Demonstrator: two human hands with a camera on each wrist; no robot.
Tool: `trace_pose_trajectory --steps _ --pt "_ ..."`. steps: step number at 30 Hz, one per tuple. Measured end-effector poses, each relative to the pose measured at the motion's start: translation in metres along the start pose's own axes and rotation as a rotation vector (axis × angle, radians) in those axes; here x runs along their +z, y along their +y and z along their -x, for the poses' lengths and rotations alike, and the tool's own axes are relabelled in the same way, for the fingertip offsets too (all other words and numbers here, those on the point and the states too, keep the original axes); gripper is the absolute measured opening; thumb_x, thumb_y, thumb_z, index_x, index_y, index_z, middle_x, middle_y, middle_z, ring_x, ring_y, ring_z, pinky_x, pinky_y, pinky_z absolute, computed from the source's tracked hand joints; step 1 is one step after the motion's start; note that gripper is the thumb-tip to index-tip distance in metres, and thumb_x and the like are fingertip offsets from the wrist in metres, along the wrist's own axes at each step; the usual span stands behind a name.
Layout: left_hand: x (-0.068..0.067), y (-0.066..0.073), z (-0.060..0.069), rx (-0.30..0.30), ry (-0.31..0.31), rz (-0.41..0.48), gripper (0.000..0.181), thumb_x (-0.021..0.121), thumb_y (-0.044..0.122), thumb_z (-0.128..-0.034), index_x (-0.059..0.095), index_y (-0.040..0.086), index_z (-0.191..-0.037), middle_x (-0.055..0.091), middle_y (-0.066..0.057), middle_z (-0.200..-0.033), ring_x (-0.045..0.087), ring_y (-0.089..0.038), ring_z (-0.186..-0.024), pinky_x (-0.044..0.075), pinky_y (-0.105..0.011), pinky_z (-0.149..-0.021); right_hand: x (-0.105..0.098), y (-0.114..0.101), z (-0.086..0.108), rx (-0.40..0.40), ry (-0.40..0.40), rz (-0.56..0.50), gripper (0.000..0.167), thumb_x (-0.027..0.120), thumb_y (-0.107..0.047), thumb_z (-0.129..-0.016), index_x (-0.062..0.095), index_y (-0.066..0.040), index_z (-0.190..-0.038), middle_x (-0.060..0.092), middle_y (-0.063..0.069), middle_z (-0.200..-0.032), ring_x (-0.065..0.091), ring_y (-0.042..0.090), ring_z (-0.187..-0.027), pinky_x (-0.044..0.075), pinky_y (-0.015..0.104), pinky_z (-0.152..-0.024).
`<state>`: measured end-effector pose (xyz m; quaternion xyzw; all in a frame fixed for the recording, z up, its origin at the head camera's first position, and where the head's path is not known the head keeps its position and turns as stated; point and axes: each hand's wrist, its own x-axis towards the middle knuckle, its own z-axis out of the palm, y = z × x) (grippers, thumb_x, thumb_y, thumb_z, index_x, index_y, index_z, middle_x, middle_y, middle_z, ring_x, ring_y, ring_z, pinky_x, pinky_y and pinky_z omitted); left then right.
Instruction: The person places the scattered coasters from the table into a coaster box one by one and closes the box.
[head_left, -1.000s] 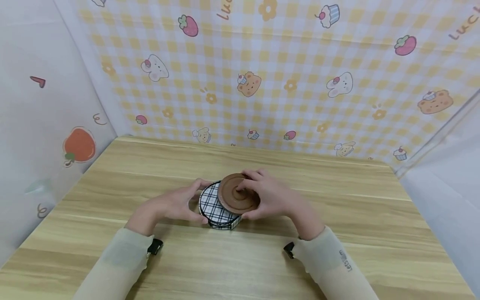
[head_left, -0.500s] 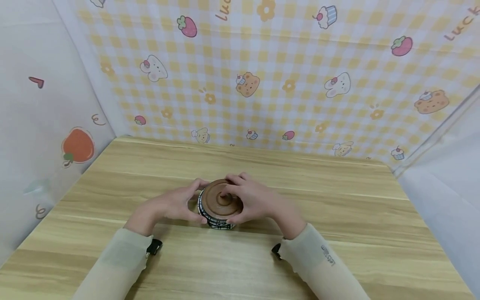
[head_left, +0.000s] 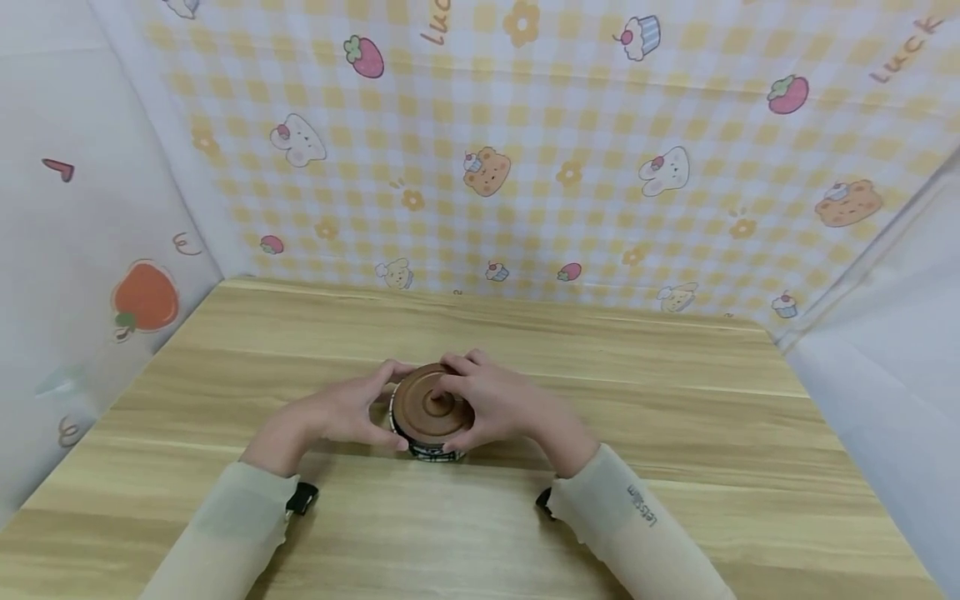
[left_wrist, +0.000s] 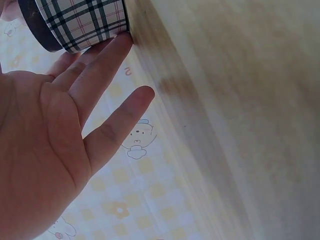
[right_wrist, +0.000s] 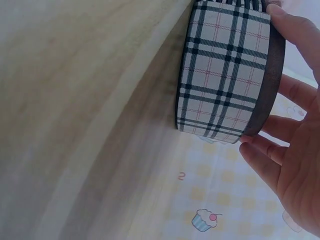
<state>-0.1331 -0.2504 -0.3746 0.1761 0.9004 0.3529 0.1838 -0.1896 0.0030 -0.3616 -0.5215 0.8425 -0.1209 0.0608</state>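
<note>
A round box [right_wrist: 222,70] with a black, white and red plaid side stands on the table. On top of it sits a round brown lid [head_left: 423,412] with raised rings. My left hand [head_left: 348,412] holds the box from the left, thumb at the front and fingers at the back; in the left wrist view its fingertips [left_wrist: 125,42] touch the plaid wall. Over the right part of the lid, my right hand [head_left: 498,408] grips the lid's rim between thumb and fingers, with the index finger on its centre. The box's inside is hidden.
A pale wood-grain table [head_left: 600,358] lies beneath. Behind it hangs a yellow-checked cloth [head_left: 562,125] with cartoon prints, and a white printed sheet [head_left: 90,208] stands at the left. Black straps [head_left: 302,498] show at the sleeve cuffs.
My right hand has moved left with the brown lid, from overhanging the box's right side to covering its top. My left hand has stayed at the box.
</note>
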Motion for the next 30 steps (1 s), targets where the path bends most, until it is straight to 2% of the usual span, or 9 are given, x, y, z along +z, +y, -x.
trace_pose_trajectory --steps 5,16,23,27,30 --pt "0.001 0.0 0.0 0.008 0.004 -0.007 0.096 0.082 0.047 -0.078 0.026 0.018 -0.15 0.043 -0.012 -0.153 0.036 -0.039 -0.145 0.031 -0.062 -0.115 0.001 -0.001 -0.002 0.007 -0.001 0.015 0.056 0.081 -0.053 -0.077 0.062 -0.022 -0.12 0.044 0.009 -0.148 0.045 0.024 -0.124 0.051 0.036 -0.099" --pt "0.0 0.002 -0.003 0.012 0.001 -0.003 0.097 0.083 0.046 -0.078 0.026 0.016 -0.151 0.042 -0.014 -0.154 0.037 -0.04 -0.144 0.032 -0.061 -0.114 -0.001 -0.001 -0.001 0.073 -0.052 -0.015 0.057 0.08 -0.051 -0.079 0.061 -0.022 -0.124 0.04 0.01 -0.154 0.04 0.025 -0.134 0.049 0.038 -0.103" --pt "-0.001 0.001 0.004 0.01 0.011 -0.034 0.097 0.081 0.049 -0.0785 0.026 0.017 -0.151 0.044 -0.014 -0.153 0.038 -0.039 -0.143 0.035 -0.061 -0.112 0.001 -0.003 0.002 0.073 -0.066 -0.031 0.062 0.078 -0.053 -0.081 0.059 -0.024 -0.132 0.035 0.01 -0.159 0.039 0.025 -0.137 0.049 0.038 -0.104" --pt "-0.002 0.001 0.009 0.004 0.004 -0.034 0.095 0.08 0.048 -0.0797 0.026 0.015 -0.151 0.047 -0.017 -0.15 0.041 -0.039 -0.142 0.037 -0.061 -0.111 0.001 -0.002 0.009 0.054 -0.062 -0.063 0.067 0.078 -0.05 -0.082 0.057 -0.02 -0.138 0.032 0.012 -0.161 0.036 0.027 -0.144 0.044 0.041 -0.111" --pt "-0.004 0.001 0.013 -0.015 0.013 -0.067 0.095 0.078 0.052 -0.0809 0.029 0.01 -0.151 0.048 -0.018 -0.148 0.043 -0.04 -0.14 0.037 -0.061 -0.111 0.002 0.008 0.023 0.044 -0.044 -0.071 0.068 0.075 -0.046 -0.086 0.053 -0.017 -0.143 0.032 0.014 -0.161 0.029 0.031 -0.15 0.035 0.046 -0.118"
